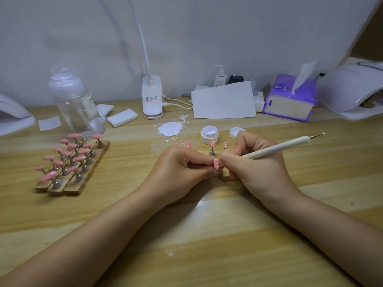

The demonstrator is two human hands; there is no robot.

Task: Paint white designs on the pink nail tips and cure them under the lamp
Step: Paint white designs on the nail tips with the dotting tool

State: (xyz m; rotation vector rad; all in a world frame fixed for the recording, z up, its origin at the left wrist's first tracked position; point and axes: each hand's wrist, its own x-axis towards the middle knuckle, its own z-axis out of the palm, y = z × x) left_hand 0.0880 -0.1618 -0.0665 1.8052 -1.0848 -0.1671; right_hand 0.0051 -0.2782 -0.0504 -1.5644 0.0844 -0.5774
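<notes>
Our left hand (182, 164) pinches a glossy pink nail tip (216, 162); our right hand (255, 160) grips a slim white dotting pen (279, 146). The small round jar (209, 134) holds white gel, its lid (235, 132) off beside it.

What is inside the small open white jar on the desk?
The jar holds something white, presumably paint. Its wall hides the depth. Its lid lies beside it.

A home nail-art workstation set on a wooden desk (207, 235) against a white backdrop (83, 38) — shown by wooden racks (72, 179) of pink nail tips (70, 154) on stands, an open pot of white gel (209, 134), a curing lamp (350, 90), a clip-on desk lamp (152, 100) and a purple tissue pack (290, 100).
</notes>
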